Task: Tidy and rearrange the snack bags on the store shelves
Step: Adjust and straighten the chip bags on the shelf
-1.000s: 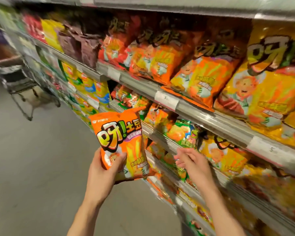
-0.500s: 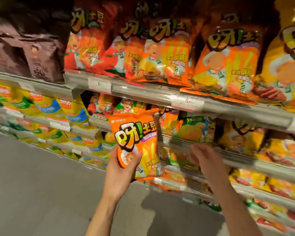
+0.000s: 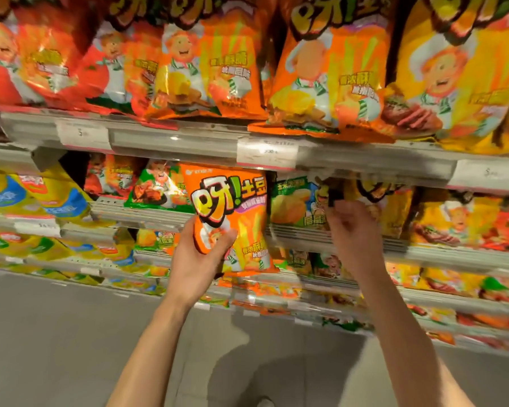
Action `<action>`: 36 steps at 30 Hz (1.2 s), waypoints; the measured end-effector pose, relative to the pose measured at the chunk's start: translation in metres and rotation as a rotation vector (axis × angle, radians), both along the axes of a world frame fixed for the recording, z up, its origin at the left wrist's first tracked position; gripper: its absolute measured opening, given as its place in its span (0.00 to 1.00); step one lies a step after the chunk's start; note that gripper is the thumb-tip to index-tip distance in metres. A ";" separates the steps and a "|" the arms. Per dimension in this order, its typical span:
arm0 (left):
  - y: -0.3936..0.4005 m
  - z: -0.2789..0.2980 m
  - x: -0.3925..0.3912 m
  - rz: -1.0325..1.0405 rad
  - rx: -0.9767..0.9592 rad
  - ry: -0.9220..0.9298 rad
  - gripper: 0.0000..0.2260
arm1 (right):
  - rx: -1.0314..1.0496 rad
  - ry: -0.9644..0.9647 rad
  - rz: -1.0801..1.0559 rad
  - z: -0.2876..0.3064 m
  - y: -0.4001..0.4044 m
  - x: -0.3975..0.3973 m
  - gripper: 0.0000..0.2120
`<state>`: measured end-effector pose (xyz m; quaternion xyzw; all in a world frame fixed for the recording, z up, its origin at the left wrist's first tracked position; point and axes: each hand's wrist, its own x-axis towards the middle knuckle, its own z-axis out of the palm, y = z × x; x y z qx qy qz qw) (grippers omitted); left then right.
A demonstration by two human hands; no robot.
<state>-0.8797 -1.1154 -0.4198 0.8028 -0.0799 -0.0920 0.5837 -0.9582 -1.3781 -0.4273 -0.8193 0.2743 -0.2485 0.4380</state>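
Store aisle, grey floor (image 3: 56, 333) below, tiered metal shelves packed with bright snack bags across the single head view. Upper shelf rail (image 3: 171, 139) carrying large orange bags whose bottom seams overhang the lip, price tags (image 3: 266, 152) clipped along it. Just beneath, orange snack bag (image 3: 232, 212) held upright in front of the second shelf (image 3: 303, 235), between a green bag (image 3: 156, 189) on the left and a green-and-yellow bag (image 3: 296, 202) on the right. Left hand (image 3: 199, 259) gripping its lower left corner, thumb across the front, fingers behind; grip closed round the bag. Right hand (image 3: 350, 230) raised to the shelf, fingers curled at a dark bag top near the yellow bags (image 3: 394, 212); blurred, so whether that grip pinches anything cannot be told. Likely light, air-puffed and crackly, film slick, contents brittle: best taken by a sealed edge or cupped low, not squeezed across the middle. Little headroom under the upper rail, neighbours close on both sides, so probably a slot to be opened by the right hand first. Plenty of free space out toward the aisle for drawing back. Overhanging seams above could snag on a lift.
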 end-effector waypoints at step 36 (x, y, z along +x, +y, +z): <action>0.007 -0.001 0.029 -0.108 0.003 -0.063 0.22 | 0.173 0.184 0.166 0.017 -0.002 0.000 0.22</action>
